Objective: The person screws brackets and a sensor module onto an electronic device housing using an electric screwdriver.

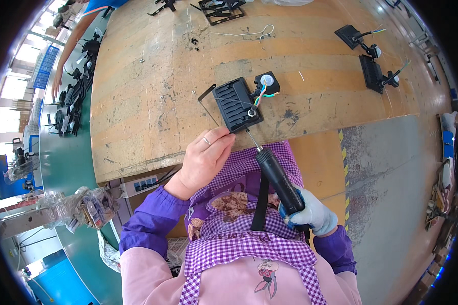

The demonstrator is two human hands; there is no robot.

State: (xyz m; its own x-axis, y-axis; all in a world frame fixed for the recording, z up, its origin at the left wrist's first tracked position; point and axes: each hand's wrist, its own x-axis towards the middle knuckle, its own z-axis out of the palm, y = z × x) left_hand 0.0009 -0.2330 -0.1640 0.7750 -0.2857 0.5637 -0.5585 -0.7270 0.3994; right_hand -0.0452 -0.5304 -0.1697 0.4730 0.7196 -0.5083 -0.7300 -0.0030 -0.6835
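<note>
A black floodlight with a ribbed back lies near the table's front edge. A motion sensor head with a white dome joins its right side, and several coloured wires stick up there. Beside its left side is a thin black bracket, angled toward my fingers. My left hand, bare with a ring, is closed, thumb and fingers pinching at the floodlight's lower left corner. In a whitish glove, my right hand wraps round a black electric screwdriver. Its bit points up at the floodlight's lower edge; contact with a screw cannot be made out.
Two similar floodlights lie at the right. Black brackets sit at the far edge, with a white string nearer. Another person's arm reaches over black parts on the green bench at left.
</note>
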